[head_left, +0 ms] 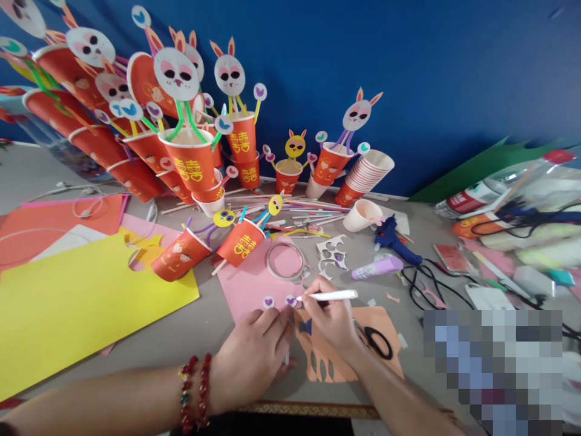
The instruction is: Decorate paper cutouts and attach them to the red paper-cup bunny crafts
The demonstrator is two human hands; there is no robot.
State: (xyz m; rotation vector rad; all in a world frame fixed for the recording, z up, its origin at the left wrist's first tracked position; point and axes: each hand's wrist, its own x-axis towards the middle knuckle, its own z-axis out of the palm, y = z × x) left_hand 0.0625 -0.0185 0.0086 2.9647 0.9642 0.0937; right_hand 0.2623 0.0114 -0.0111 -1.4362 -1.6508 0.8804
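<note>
My right hand [333,318] is closed around a white marker pen [333,295], its tip at a small round white paper disc [290,300] with a purple heart. My left hand [256,351] has bent fingers held close together, their tips pressing the lower edge of that disc on a pink paper sheet [240,287]. Just left of it lies a second heart disc [269,301]. A sliver of something white shows beneath the left hand, too hidden to name. Under my right forearm is a peach paper sheet [338,369] with cut-out holes, and black-handled scissors [379,343] rest on it.
Red paper cups [188,160] with rabbit-faced figures stand along the blue wall. Yellow card [100,303] covers the left side. A tape roll [285,261], a purple glue stick [377,267] and a blue glue gun [397,241] with a black cord lie beyond my hands.
</note>
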